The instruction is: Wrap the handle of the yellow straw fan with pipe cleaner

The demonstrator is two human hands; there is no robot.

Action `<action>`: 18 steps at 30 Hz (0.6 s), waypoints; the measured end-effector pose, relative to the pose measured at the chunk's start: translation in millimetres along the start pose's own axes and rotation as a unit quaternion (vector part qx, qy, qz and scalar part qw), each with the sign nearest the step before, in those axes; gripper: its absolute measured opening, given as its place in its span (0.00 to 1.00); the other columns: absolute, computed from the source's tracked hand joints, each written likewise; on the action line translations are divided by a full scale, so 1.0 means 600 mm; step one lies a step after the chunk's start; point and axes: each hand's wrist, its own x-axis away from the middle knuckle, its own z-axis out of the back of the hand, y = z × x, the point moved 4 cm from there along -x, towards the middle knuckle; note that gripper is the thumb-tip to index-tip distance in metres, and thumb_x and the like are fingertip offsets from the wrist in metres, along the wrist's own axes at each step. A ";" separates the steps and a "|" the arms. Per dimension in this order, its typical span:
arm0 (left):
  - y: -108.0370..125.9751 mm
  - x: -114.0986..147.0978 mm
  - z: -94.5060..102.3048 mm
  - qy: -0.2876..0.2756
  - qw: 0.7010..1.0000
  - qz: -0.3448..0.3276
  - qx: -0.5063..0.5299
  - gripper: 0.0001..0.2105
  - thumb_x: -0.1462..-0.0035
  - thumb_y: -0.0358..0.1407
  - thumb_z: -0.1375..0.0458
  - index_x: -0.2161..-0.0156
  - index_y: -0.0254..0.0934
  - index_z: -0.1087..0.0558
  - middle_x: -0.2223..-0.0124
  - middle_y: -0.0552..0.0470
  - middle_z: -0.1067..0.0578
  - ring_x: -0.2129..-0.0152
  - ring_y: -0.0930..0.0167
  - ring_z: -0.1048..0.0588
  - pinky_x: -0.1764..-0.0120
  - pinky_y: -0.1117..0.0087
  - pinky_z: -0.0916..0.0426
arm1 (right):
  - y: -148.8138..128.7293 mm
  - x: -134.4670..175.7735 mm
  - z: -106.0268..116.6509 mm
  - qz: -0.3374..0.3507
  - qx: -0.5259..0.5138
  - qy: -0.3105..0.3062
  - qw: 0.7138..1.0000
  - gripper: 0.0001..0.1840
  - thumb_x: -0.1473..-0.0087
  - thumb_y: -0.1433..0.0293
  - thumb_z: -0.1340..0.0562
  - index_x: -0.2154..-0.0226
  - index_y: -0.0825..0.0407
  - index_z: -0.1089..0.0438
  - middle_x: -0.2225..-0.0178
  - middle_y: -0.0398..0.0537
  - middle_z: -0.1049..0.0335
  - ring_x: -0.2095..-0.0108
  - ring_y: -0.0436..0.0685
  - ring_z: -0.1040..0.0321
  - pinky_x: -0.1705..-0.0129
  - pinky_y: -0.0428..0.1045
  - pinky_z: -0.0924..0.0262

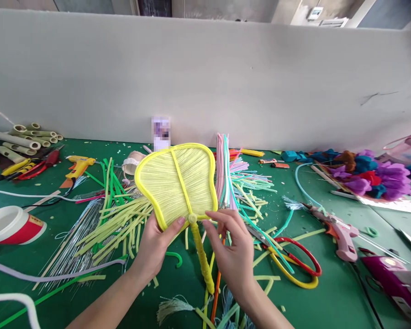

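A yellow hand fan (pixel 160 180) is held up in front of me, with a thick yellow rim, a centre rib, pale strands across its face and a wrapped handle (pixel 201 256) pointing down. A small round piece (pixel 192 218) sits where the blade meets the handle. My left hand (pixel 159 242) grips the fan's lower left edge, thumb on the front. At the lower right edge, the bent index finger and thumb of my right hand (pixel 231 242) close on the rim beside the handle. Below the handle lies a pale tassel (pixel 174 307).
Chenille stems (pixel 119 224) and metal wires lie left; pink stems (pixel 221 169) stand behind the fan. Scissors (pixel 294 260) and a pink glue gun (pixel 339 230) lie right, a yellow glue gun (pixel 78 168) and paper cup (pixel 15 225) left. A grey partition (pixel 205 77) rises behind the green table.
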 end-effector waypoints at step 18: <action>0.083 0.005 -0.072 -0.036 0.991 -0.126 -0.004 0.26 0.49 0.34 0.30 0.46 0.37 0.29 0.49 0.45 0.20 0.50 0.58 0.23 0.47 0.57 0.27 | -0.015 0.000 -0.008 -0.198 -0.239 -0.054 0.949 0.25 0.44 0.46 0.38 0.65 0.51 0.26 0.66 0.48 0.26 0.62 0.58 0.31 0.56 0.50 0.37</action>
